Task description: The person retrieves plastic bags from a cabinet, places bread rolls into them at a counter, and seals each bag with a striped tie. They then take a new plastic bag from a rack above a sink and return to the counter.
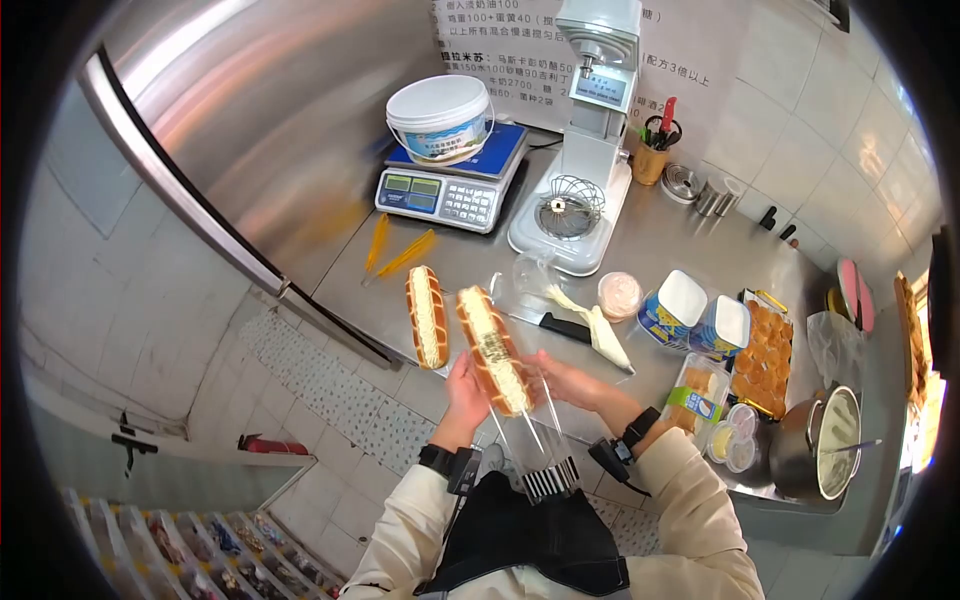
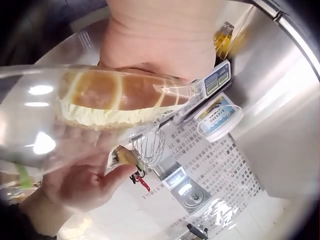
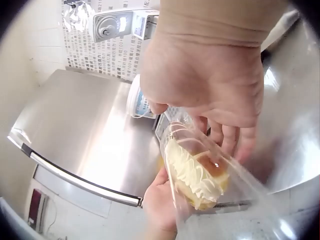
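A long cream-filled bun (image 1: pixel 492 350) with a brown crust and pale icing lines lies inside a clear plastic bag (image 1: pixel 535 440), whose striped end hangs toward my body. My left hand (image 1: pixel 466 392) holds the bagged bun from the left, its fingers mostly hidden behind the bun in the left wrist view. On the other side, my right hand (image 1: pixel 568 380) holds the bag, with its fingers (image 3: pixel 230 140) behind the clear film. Just left of the held bun, a second cream bun (image 1: pixel 427 318) lies at the counter edge.
Yellow twist ties (image 1: pixel 400 255) lie below the scale (image 1: pixel 445 190), which carries a white bucket (image 1: pixel 440 115). A stand mixer (image 1: pixel 590 150), piping bag (image 1: pixel 600 335), black-handled knife (image 1: pixel 565 327), tubs (image 1: pixel 675 305) and a tray of buns (image 1: pixel 762 350) stand on the counter.
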Available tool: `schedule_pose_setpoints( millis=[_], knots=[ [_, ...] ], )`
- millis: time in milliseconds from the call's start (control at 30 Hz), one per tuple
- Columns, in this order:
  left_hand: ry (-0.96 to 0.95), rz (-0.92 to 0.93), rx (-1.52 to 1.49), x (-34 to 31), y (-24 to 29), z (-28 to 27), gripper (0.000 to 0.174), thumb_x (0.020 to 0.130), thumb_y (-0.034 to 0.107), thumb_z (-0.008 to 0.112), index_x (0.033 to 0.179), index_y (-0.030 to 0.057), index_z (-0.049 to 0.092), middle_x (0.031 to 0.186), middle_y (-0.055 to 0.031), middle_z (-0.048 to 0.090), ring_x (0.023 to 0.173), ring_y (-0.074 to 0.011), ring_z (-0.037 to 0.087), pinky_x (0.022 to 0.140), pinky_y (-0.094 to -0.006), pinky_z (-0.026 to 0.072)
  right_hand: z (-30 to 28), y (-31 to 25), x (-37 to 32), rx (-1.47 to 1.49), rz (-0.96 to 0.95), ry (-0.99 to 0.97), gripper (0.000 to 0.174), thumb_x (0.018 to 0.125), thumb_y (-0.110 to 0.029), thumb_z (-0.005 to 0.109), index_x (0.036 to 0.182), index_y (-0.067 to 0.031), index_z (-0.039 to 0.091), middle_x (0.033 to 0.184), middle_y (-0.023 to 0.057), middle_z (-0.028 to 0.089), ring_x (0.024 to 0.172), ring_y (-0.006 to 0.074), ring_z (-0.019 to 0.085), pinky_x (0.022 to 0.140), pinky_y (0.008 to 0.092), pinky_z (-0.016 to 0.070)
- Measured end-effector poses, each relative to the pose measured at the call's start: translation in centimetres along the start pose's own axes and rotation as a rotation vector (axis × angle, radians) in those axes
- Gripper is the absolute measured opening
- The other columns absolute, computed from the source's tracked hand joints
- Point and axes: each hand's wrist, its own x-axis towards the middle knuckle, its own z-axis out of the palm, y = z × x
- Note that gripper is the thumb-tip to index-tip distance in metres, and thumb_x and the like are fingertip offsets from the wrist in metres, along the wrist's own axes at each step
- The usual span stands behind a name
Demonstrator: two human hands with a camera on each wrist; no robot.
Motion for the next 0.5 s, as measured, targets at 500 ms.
schedule_pose_setpoints(
  millis=[500],
  knots=[
    [0.084, -0.061, 0.386, 8.4, 3.2, -5.0, 0.028, 0.091, 0.022, 0.043, 0.112, 0.0049, 0.048, 0.111, -0.0068, 0.053, 0.108, -0.0184, 0.047, 0.096, -0.0322, 0.0327, -2.4, 1.0, 5.1, -0.558, -0.049, 0.693, 0.052, 0.093, -0.042, 0.036, 0.123, -0.0008, 0.047, 0.116, 0.0127, 0.055, 0.106, 0.0200, 0.052, 0.092, 0.0327, 0.0398]
  ],
)
